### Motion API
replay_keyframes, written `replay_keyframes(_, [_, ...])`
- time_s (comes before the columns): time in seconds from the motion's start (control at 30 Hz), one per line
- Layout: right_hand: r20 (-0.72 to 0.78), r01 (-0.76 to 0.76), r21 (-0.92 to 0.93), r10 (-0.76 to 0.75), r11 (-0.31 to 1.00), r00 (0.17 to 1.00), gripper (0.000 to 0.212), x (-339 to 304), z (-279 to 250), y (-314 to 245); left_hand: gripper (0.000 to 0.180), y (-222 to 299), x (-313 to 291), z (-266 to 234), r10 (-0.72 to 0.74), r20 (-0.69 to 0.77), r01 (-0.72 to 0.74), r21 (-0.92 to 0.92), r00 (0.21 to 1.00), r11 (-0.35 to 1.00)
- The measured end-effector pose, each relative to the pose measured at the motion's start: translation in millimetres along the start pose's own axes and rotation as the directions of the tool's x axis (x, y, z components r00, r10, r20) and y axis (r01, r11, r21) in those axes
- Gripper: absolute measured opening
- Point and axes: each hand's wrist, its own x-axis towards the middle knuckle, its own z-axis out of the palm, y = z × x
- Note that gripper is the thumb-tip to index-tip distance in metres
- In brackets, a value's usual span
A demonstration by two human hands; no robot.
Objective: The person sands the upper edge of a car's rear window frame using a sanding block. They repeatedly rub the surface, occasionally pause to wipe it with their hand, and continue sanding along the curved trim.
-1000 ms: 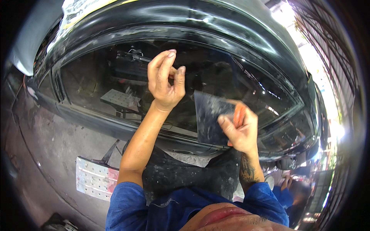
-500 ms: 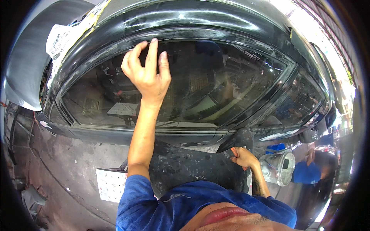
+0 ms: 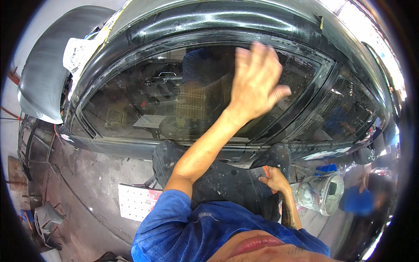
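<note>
My left hand [image 3: 256,83] is stretched out in front of the dark side window [image 3: 166,102] of a black car. Its fingers are spread, slightly smeared by motion, and the tips reach the scuffed upper door frame [image 3: 192,41]; whether they touch it I cannot tell. Low on the right, by my thigh, my right hand [image 3: 278,180] is closed around a thin orange-red object [image 3: 266,171]. Only narrow ends of it show above and below the fingers, so its kind stays hidden. My dark trousers [image 3: 222,181] lie below the door.
A clear plastic bucket [image 3: 321,192] stands right of my right hand, with a blue item [image 3: 326,168] behind it. At my left is a white perforated board [image 3: 135,201]. A person in blue [image 3: 358,200] is farther right. A loose dark panel [image 3: 61,56] stands at far left.
My left hand has swept right along the top of the window, and its fingers have straightened. The right hand keeps its hold on the orange-red object. The view has shifted slightly.
</note>
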Motion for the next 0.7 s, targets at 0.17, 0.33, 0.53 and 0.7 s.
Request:
replay_keyframes(0.17, [-0.278, 0.086, 0.293, -0.001, 0.952, 0.961, 0.028, -11.2, -38.5, -33.7, 0.011, 0.5, -44.6, -15.1, -0.014, -0.074, -0.024, -0.484, 0.997, 0.875])
replay_keyframes(0.33, [-0.676, 0.674, 0.284, -0.356, 0.682, 0.645, 0.041, 30.8, -84.3, -128.4, 0.045, -36.9, -71.2, -52.4, -0.004, -0.234, -0.110, -0.472, 0.972, 0.875])
replay_keyframes(0.53, [-0.611, 0.818, 0.295, -0.561, 0.494, 0.559, 0.045, 89.7, -96.9, -234.7, 0.098, -66.4, -69.0, -83.0, 0.247, -0.041, -0.247, -0.305, 0.968, 0.920])
replay_keyframes(0.7, [-0.552, 0.845, 0.248, -0.648, 0.473, 0.525, 0.036, 111.2, -102.4, -269.4, 0.035, -95.0, -41.0, -80.3, 0.232, -0.088, -0.235, -0.030, 0.969, 0.971])
